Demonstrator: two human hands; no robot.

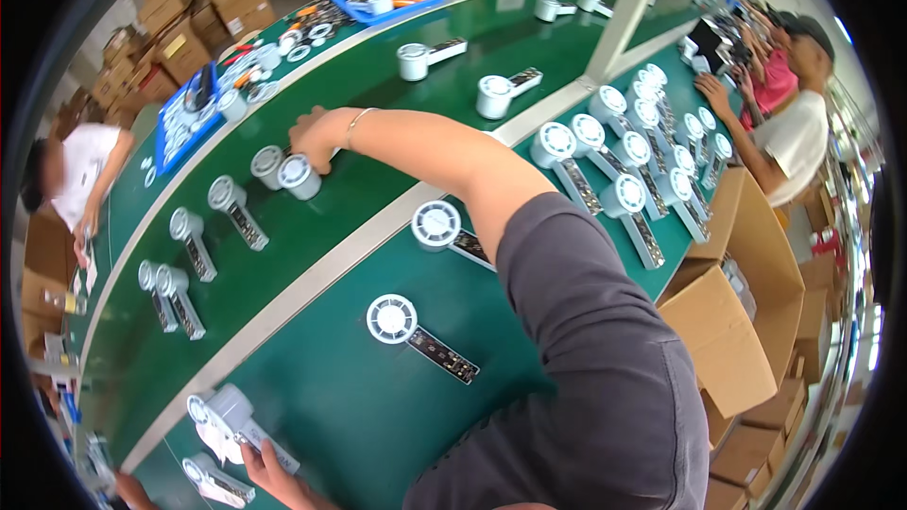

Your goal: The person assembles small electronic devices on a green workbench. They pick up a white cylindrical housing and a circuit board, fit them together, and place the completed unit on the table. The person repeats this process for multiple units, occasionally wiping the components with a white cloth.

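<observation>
Grey plastic galore: fingers of my right hand (316, 136) curl around by a fan (300, 178) on the far belt (293, 241); can't tell if they're gripping. My left hand (274, 478) touches the near-left fan (231, 408), grip unclear too. Guessing pick-up step; next move calls for clearing the neighbouring fan (267, 166).

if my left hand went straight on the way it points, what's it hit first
The left hand would likely meet the grey handheld fan right at its fingers, perhaps touching already.

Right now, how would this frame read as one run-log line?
left hand: touching grey fan | right hand: at two fan heads on green belt | bench: fan with exposed circuit board
</observation>
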